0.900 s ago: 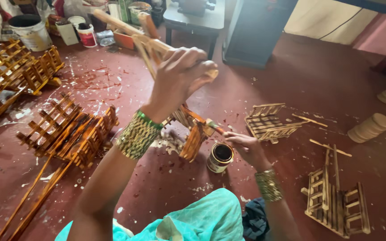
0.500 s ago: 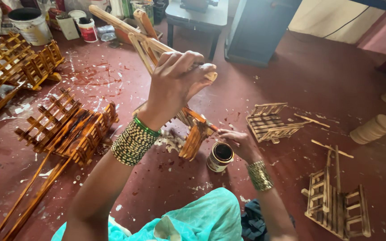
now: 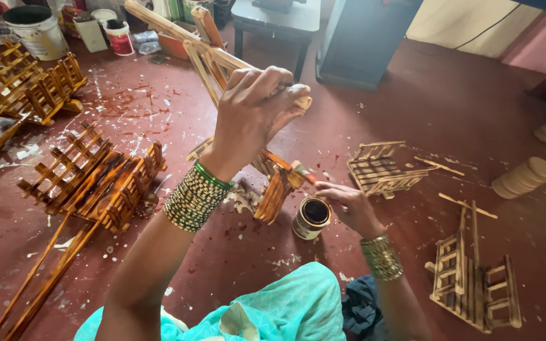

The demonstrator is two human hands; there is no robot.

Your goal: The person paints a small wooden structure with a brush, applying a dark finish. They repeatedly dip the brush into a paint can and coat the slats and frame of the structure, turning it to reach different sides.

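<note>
My left hand (image 3: 254,110) is raised and closed around the handle end of a long pale wooden frame (image 3: 197,44) that slants up and away from me. The frame's lower, brown-stained end (image 3: 276,186) rests on the red floor. My right hand (image 3: 342,202) is low beside a small open tin of dark stain (image 3: 311,216) and grips a brush (image 3: 298,170) whose bristles touch the stained end. Green and gold bangles cover both wrists.
Stained wooden carts (image 3: 90,177) lie at the left, more (image 3: 20,82) at the far left. Unstained carts sit at the right (image 3: 383,167) and lower right (image 3: 472,281). Wooden discs (image 3: 526,177), buckets (image 3: 33,28), paint cans and a stool (image 3: 279,19) stand around.
My right hand has shifted slightly with the brush near the tin. My left hand stays raised on the frame; the view has tilted a little.
</note>
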